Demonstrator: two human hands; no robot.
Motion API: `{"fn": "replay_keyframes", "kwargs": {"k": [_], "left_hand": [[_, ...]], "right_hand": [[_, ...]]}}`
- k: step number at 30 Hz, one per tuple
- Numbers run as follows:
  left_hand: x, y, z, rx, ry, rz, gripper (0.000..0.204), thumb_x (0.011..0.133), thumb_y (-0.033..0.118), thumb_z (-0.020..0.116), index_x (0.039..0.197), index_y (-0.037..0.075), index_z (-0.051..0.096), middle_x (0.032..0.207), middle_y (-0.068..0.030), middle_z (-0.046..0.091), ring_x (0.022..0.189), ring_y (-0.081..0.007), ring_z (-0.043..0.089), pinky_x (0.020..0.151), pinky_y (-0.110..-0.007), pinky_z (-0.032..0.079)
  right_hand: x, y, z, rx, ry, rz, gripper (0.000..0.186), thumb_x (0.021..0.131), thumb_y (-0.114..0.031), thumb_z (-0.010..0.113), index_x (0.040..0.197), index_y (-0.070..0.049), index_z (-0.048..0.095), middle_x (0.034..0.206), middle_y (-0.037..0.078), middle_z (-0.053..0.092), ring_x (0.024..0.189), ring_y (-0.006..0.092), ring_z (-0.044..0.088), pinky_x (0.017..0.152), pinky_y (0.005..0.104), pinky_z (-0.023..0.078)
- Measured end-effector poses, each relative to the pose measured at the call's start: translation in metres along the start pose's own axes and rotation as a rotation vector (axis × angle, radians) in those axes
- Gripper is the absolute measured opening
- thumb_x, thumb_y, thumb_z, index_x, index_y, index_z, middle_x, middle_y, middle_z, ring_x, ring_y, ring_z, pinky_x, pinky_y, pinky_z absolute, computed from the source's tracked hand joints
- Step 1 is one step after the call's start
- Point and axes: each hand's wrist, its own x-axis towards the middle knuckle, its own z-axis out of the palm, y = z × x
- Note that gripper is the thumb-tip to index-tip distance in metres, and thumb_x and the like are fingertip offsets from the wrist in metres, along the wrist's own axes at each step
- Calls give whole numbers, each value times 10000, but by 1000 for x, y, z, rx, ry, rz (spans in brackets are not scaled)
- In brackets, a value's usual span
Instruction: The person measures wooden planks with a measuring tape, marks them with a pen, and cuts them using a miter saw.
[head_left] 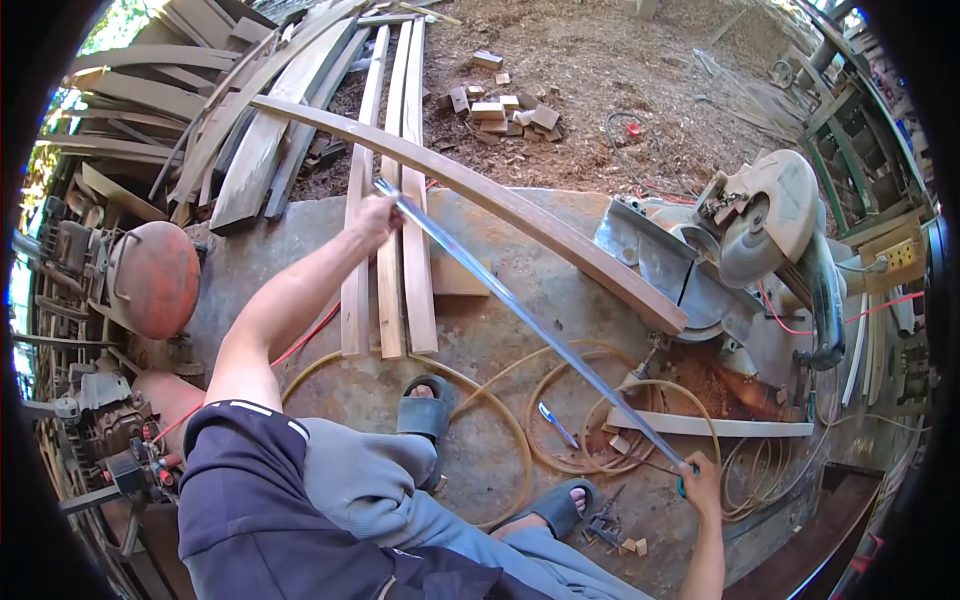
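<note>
A long, thin, shiny silver strip [540, 325] slants across the view from upper left to lower right. My left hand [375, 222] is closed around its far end, above three pale planks. At the lower right my right hand [700, 482] is closed at the strip's near end. A bit of green [682, 486] shows at those fingers, but its kind is unclear. A long curved wooden beam [470, 190] lies beyond the strip, its near end by the miter saw [755, 235]. The pale planks [415, 290] lie side by side under my left hand.
Coiled yellow hose [525, 430], a blue-and-white pen [557, 424] and a pale wooden strip [725, 426] lie on the concrete near my sandalled feet. Curved boards [150, 100] pile up at far left. Offcuts [500, 115] lie on sawdust. A rusty orange tank [155, 280] stands left.
</note>
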Motion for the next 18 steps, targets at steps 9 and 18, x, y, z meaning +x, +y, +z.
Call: {"fn": "replay_keyframes", "kwargs": {"k": [9, 18], "left_hand": [[-154, -74, 129, -21, -296, -386, 210, 1066, 302, 511, 1017, 107, 574, 836, -31, 643, 648, -146, 614, 538, -292, 519], [-24, -3, 59, 41, -139, 115, 325, 1071, 433, 455, 973, 163, 607, 898, -6, 644, 821, -143, 596, 776, -360, 502]], "right_hand": [[31, -91, 29, 109, -75, -40, 202, 914, -219, 655, 883, -19, 655, 819, 225, 685, 834, 403, 693, 737, 429, 532], [2, 10, -5, -14, -131, -19, 311, 953, -308, 618, 921, -8, 694, 824, 150, 691, 754, 286, 675, 696, 399, 507]]}}
